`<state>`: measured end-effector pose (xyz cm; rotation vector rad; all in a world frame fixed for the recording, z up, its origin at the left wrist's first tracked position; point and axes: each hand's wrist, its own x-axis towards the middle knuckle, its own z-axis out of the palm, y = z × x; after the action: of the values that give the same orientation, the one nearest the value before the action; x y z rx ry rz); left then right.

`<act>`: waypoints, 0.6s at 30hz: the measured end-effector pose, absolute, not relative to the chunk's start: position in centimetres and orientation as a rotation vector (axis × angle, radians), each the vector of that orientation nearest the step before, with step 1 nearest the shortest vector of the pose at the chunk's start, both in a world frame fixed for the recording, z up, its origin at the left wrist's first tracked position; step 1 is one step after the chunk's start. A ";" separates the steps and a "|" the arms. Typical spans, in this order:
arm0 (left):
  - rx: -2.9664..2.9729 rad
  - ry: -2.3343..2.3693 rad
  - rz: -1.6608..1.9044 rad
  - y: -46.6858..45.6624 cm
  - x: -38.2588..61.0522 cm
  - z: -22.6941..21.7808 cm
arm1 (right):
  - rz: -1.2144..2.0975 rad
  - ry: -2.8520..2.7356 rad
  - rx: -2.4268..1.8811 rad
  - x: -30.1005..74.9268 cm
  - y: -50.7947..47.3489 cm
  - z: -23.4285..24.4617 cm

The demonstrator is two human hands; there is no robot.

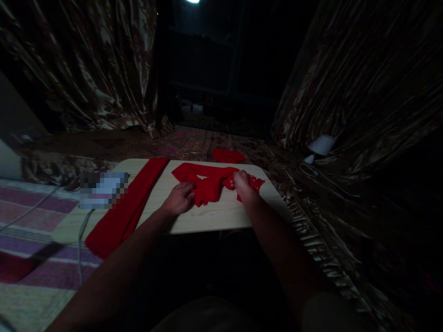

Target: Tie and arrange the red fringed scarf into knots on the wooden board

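Note:
A crumpled red fringed scarf (211, 182) lies on a small pale wooden table (204, 221), with a loop of its cloth bent round a small gap. My right hand (241, 181) is closed in a fist on the scarf's right part, close to the fringe. At the left edge of the cloth, my left hand (179, 198) has its fingers curled against the scarf; its fingertips are partly hidden. A second red cloth (128, 210), folded into a long strip, lies across the table's left side.
A pixelated object (104, 190) sits on the table's left corner, beside a cable (82, 240). Beyond the far edge is another folded red cloth (227, 156). A white lamp (322, 144) stands at the right near patterned curtains (367, 69). The room is dim.

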<state>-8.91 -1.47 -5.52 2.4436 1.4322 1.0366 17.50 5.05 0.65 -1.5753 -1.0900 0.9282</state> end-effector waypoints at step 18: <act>2.453 1.474 0.989 -1.8 -8.5 -5.1 | 1.465 -1.465 -1.114 23.8 2.2 1.8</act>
<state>-8.53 -1.79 -5.08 2.4529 1.4735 0.9886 23.85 2.17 1.83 -1.1139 -1.4652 1.4653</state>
